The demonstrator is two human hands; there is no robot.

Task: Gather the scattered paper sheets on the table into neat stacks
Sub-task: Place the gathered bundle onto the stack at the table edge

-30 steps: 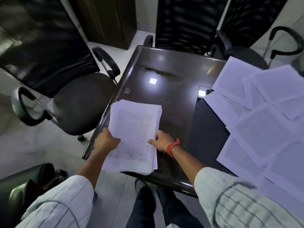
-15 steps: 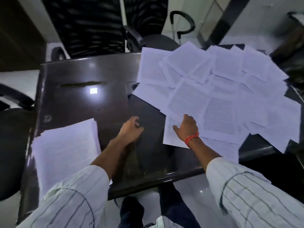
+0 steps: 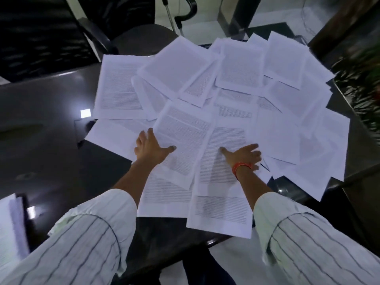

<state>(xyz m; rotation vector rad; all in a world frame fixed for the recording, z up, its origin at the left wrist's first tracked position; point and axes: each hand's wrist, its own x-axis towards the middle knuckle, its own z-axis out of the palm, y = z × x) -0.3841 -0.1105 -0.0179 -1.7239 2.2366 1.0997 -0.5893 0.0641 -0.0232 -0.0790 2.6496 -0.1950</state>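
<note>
Both arms reach forward over the dark glossy tabletop [image 3: 51, 124], sleeves of pale striped cloth pushed back to the forearm. The left hand [image 3: 149, 150] lies palm down with fingers [image 3: 144, 138] spread and nearly straight, thumb out to the right, resting at the left edge of a tilted printed sheet [image 3: 183, 140]; nothing is gripped. The right hand [image 3: 243, 156], with an orange band [image 3: 241, 167] at the wrist, lies flat on the neighbouring printed sheet [image 3: 224, 161], thumb pointing left and fingers extended to the right, also gripping nothing. The scattered paper sheets [image 3: 236, 83] overlap at varied angles across the centre and right of the tabletop, from its near edge to its far edge. A gathered stack [image 3: 10, 227] shows at the lower left edge of the view, well apart from both hands. Every sheet carries blocks of printed text, too small and blurred to read. Black office chairs [image 3: 131, 36] stand beyond the far edge.
</note>
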